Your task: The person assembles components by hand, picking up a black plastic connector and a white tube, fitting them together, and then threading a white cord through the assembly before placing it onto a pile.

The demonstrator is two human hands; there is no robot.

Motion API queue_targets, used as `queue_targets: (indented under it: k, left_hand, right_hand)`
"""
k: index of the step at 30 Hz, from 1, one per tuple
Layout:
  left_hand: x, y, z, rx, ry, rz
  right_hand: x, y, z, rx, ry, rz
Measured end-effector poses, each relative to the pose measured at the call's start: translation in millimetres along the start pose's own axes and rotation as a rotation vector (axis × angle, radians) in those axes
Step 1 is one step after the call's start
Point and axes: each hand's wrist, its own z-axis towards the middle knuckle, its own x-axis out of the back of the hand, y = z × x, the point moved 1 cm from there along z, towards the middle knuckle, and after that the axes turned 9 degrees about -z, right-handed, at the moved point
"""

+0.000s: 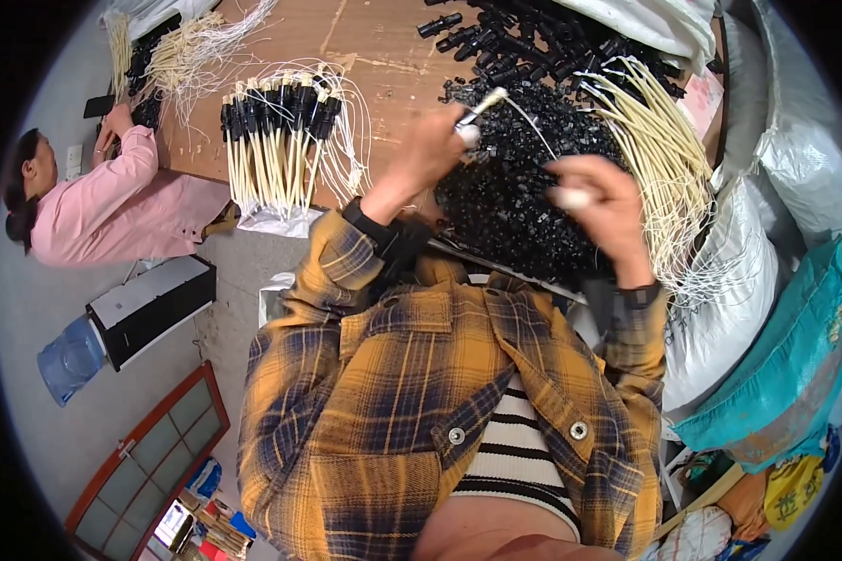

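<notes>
My left hand (428, 145) is closed in a pinch on a short cream cable (482, 105), whose pale end points up and to the right. A thin white cord (530, 122) runs from that end toward my right hand (601, 201). The right hand is smeared by motion, its fingers bent; whether it grips the cord does not show. White coverings show on fingertips of both hands. Beneath them spreads a heap of small black plastic parts (524, 210). A bundle of cream cables with white cords (660, 154) lies beside my right hand.
Left on the brown table (374, 47) stands a bunch of cream cables with black connectors (281, 140). Larger black fittings (533, 42) are piled at the back. Filled white sacks (730, 290) and a teal sack (776, 365) crowd the right. A person in pink (112, 206) works at far left.
</notes>
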Motion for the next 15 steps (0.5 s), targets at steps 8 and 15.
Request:
queue_targets:
  k: [8, 15]
  left_hand:
    - [-9.2, 25.2, -13.2, -0.113, -0.077, -0.101]
    - [-4.6, 10.4, -15.4, -0.292, -0.075, 0.229]
  right_hand:
    - [-41.5, 12.4, 5.3, 0.091, 0.086, -0.519]
    - [-37.2, 8.5, 6.6, 0.117, 0.229, -0.511]
